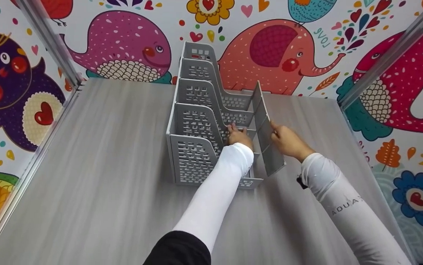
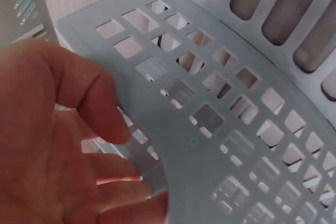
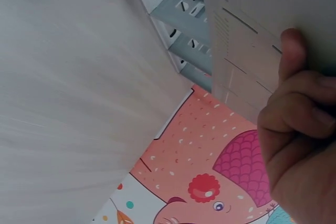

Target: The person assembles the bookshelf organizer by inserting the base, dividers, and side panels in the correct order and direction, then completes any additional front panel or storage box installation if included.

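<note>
A grey file organizer (image 1: 196, 121) with perforated dividers and several compartments stands on the table. My left hand (image 1: 240, 138) reaches into its middle, gripping the curved edge of one divider (image 2: 184, 114). The left wrist view shows the thumb bent over the near face and fingertips passing behind the edge. On the organizer's right side, a long flat grey panel (image 1: 266, 132) leans outward. My right hand (image 1: 288, 141) rests against this panel's outer face. One extended finger (image 3: 293, 51) touches it, while other fingers are folded in; the right thumb cannot be made out.
The organizer stands toward the back of the grey wood-grain table (image 1: 105, 165). Decorated walls with cartoon animals (image 1: 270, 55) enclose it behind and at both sides. Metal rails (image 1: 31, 184) run along the table's left edge. A slotted grey side (image 2: 278, 19) appears in the left wrist view.
</note>
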Action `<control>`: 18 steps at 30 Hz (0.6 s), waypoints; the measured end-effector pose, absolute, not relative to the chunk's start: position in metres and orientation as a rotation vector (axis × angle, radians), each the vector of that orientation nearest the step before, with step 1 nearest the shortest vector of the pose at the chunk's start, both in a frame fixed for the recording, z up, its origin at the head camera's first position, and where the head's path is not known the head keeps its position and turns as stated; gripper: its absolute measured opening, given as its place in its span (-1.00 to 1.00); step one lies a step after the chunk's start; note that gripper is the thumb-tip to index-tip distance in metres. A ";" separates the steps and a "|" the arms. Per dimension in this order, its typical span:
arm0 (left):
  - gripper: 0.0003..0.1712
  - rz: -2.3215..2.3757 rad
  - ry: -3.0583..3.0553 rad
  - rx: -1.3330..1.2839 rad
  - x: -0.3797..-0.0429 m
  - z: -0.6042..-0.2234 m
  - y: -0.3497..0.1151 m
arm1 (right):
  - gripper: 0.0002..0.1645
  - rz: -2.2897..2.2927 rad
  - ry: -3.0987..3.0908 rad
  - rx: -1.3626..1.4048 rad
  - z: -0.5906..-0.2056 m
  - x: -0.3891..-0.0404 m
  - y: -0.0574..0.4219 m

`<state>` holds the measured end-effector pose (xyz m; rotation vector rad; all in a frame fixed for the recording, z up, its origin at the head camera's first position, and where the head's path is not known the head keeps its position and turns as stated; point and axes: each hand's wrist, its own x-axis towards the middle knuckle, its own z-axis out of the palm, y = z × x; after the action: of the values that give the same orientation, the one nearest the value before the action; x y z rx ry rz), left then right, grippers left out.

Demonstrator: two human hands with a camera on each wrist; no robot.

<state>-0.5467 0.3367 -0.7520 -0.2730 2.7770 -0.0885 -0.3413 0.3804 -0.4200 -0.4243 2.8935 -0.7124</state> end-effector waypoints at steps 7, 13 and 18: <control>-0.31 -0.127 2.736 -0.156 -0.540 -0.740 0.329 | -0.35 -0.764 2.893 -0.389 -0.424 -0.340 0.380; -0.34 -0.195 2.745 -0.188 -0.481 -0.651 0.304 | -0.34 -0.745 2.890 -0.376 -0.425 -0.340 0.375; -0.30 -0.378 2.662 -0.061 -0.425 -0.574 0.280 | -0.34 -0.778 2.870 -0.365 -0.430 -0.339 0.374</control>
<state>-0.4253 0.2803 -0.5735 -0.0609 2.6618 -0.3778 -0.3388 0.3744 -0.4298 -0.3651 2.8704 -0.7775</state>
